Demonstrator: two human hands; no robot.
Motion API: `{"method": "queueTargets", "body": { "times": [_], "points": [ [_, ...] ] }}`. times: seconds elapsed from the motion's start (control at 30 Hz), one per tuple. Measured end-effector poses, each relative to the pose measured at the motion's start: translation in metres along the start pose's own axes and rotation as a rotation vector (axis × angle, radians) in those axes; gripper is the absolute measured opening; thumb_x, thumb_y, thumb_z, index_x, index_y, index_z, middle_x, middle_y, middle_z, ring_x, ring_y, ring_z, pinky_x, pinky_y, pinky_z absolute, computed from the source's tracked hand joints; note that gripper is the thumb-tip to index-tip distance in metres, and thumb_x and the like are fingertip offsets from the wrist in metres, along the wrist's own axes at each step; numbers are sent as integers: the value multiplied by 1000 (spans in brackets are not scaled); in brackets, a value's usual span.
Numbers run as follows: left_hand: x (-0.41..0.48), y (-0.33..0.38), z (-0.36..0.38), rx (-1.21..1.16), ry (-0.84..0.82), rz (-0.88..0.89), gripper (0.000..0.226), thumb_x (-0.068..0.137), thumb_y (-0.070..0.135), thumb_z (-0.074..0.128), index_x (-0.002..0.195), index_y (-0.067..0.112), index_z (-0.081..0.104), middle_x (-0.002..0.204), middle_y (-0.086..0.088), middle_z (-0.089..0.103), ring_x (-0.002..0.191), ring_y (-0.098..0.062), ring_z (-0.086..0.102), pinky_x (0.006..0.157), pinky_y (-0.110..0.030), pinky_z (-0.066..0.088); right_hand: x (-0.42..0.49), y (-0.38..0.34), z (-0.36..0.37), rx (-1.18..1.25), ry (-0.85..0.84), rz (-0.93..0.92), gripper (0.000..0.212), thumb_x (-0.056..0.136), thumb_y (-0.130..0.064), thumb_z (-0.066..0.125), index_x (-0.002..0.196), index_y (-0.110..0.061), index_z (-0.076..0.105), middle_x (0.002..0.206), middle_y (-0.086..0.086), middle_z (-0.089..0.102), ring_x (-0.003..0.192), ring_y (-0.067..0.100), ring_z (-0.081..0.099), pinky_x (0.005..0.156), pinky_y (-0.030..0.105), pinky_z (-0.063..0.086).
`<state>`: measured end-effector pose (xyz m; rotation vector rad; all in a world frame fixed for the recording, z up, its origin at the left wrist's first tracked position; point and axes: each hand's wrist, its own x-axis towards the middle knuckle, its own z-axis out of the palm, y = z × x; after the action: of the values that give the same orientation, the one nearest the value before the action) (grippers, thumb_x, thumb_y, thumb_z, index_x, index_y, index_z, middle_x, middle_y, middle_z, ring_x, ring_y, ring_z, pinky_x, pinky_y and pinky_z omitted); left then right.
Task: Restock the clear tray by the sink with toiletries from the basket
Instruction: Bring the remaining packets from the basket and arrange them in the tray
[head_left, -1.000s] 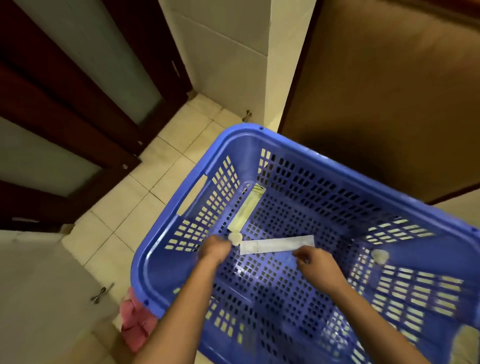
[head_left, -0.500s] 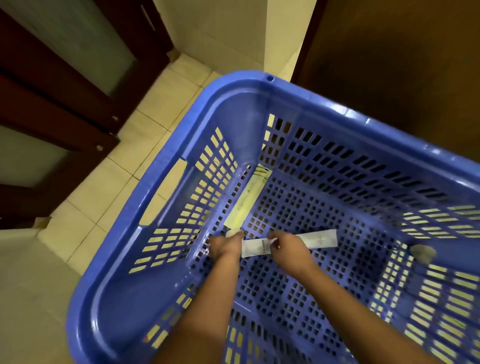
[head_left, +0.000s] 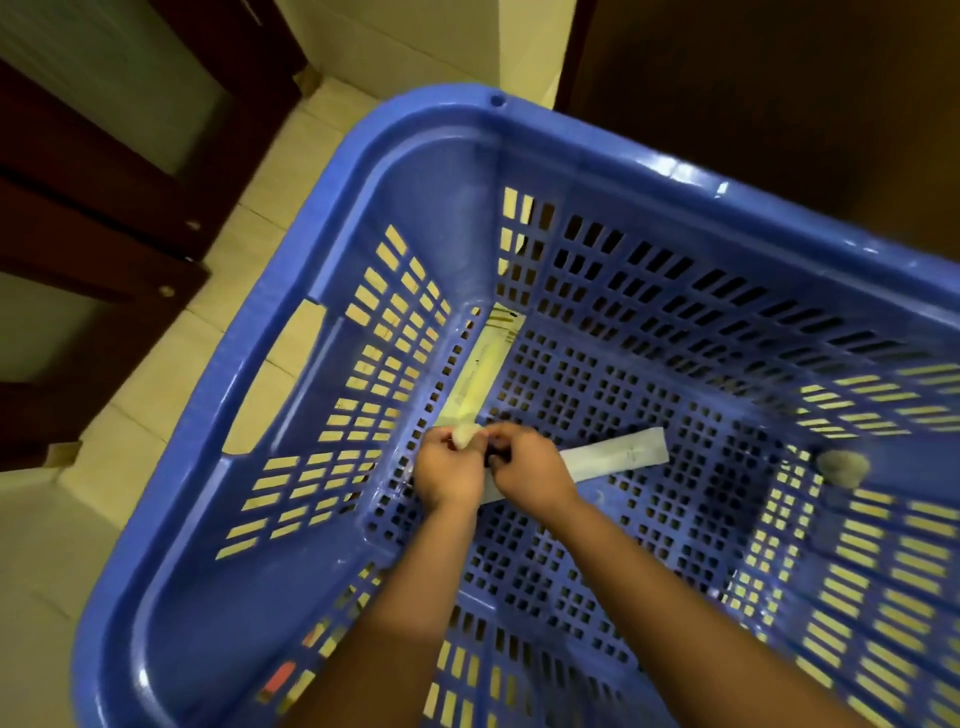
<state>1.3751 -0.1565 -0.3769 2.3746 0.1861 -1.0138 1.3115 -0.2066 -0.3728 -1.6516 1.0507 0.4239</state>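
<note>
A big blue slotted basket (head_left: 291, 332) fills the view, and both my arms reach down to its floor. My left hand (head_left: 449, 470) curls round a small round whitish piece (head_left: 464, 434). My right hand (head_left: 524, 467) sits close beside it, fingers curled over the near end of a long white sachet (head_left: 615, 454) that lies across the basket floor. A long yellowish packet (head_left: 480, 374) lies along the left wall of the floor. Another small round whitish piece (head_left: 841, 467) sits by the right wall. The clear tray and the sink are out of view.
The basket stands on pale floor tiles (head_left: 218, 358). Dark wooden door frames (head_left: 93, 218) run along the left, a pale tiled wall corner (head_left: 441, 36) is at the top, and a brown panel (head_left: 753, 93) stands behind the basket.
The view has moved closer to the basket. My right hand has slid left along the white sachet until it meets my left hand at the sachet's near end.
</note>
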Motion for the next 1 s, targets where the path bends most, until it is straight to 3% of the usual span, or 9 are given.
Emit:
{"method": "queueTargets", "body": {
  "times": [0.1, 0.17, 0.23, 0.33, 0.43, 0.57, 0.67, 0.87, 1.0],
  "points": [
    [-20, 13, 5, -146, -167, -2, 21, 87, 20, 65, 102, 7, 60, 98, -8, 62, 87, -26, 57, 80, -36, 49, -17, 15, -23, 200, 137, 63, 31, 97, -12, 46, 128, -13, 54, 127, 7, 59, 107, 24, 58, 87, 31, 48],
    [-37, 19, 11, -185, -307, -52, 16, 87, 19, 66, 97, 11, 58, 97, -7, 60, 92, -27, 58, 84, -39, 51, -36, 39, -45, 300, 323, 213, 31, 98, -13, 43, 127, -10, 54, 117, 12, 63, 85, 26, 61, 70, 30, 48],
    [-50, 21, 19, -261, -436, -108, 17, 87, 18, 66, 101, 12, 59, 100, -6, 60, 91, -23, 60, 77, -33, 53, -56, 72, -68, 324, 504, 412, 32, 98, -10, 42, 127, -6, 53, 96, 19, 64, 65, 30, 55, 56, 34, 43],
    [-70, 24, 37, -374, -582, -185, 22, 88, 17, 64, 108, 11, 58, 102, -7, 62, 80, -16, 61, 62, -22, 51, -87, 121, -95, 252, 664, 574, 32, 95, -6, 42, 126, -2, 53, 84, 23, 60, 56, 32, 46, 49, 32, 34],
    [-86, 24, 60, -394, -660, -249, 23, 88, 15, 63, 110, 11, 57, 101, -8, 63, 75, -15, 61, 55, -19, 51, -107, 148, -115, 38, 741, 597, 38, 91, -3, 44, 128, -1, 49, 109, 29, 55, 58, 33, 45, 50, 30, 28],
    [-105, 18, 86, -284, -733, -245, 30, 89, 16, 63, 118, 11, 56, 109, -7, 62, 78, -13, 60, 58, -20, 47, -104, 164, -135, -181, 683, 589, 46, 86, 2, 52, 131, 3, 40, 140, 24, 32, 89, 45, 54, 63, 39, 38],
    [-113, 11, 96, -265, -744, -238, 29, 90, 16, 62, 117, 11, 56, 97, -2, 62, 75, -12, 59, 59, -19, 47, -82, 173, -142, -235, 635, 623, 43, 89, 5, 45, 130, 0, 35, 139, 21, 31, 89, 42, 58, 62, 40, 40],
    [-112, 1, 98, -229, -694, -268, 26, 90, 16, 61, 115, 12, 56, 95, -3, 62, 72, -12, 58, 58, -21, 46, -56, 184, -140, -497, 475, 699, 40, 95, -1, 38, 135, -7, 39, 134, 15, 39, 122, 34, 44, 80, 40, 47],
    [-108, 0, 97, -220, -654, -270, 24, 90, 16, 62, 113, 14, 56, 100, -3, 62, 75, -11, 59, 58, -21, 46, -57, 195, -144, -842, 293, 579, 41, 96, -4, 38, 137, -7, 35, 134, 17, 44, 115, 37, 52, 82, 38, 49]
  ]
}}
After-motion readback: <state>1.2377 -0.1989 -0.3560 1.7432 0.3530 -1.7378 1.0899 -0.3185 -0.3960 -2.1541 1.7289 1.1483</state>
